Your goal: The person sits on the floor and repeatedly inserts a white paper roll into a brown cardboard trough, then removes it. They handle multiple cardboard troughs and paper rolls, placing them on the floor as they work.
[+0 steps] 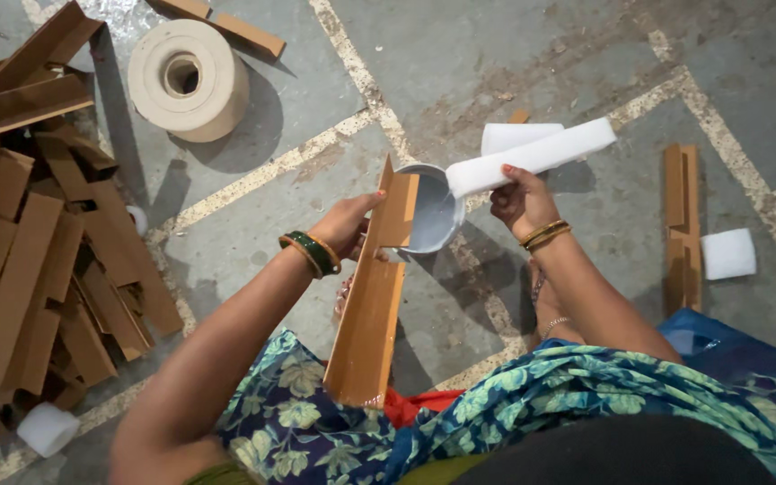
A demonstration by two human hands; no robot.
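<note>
Brown cardboard corner strip (372, 296), L-shaped in section, stood at centre of scene, tilted, near end low by the person's lap, far end up beside a small grey bowl (431, 214) w/ pale liquid in it. Left hand (345, 224) was clamped on the strip near its far end, fingers wrapped round the edge; green and gold bangles on that wrist. Right hand (521, 199) was closed round a white foam strip (532, 156), which ran from the hand's far right down-left to the bowl rim, its end touching or just over the bowl; cannot tell which. Gold bangles on right wrist. Hands were apart, bowl between them. Just beyond the foam strip lay a white foam roll (515, 135) on the floor. Right of scene: another cardboard corner piece (683, 224) lying flat, a white foam block (728, 253) just beside it. Far left: big roll of tan paper tape (189, 79). Left edge: large loose heap of cardboard strips (29, 233), w/ another white foam piece (47, 427) at its near end. Floor grey concrete (514, 54) w/ pale lines.
</note>
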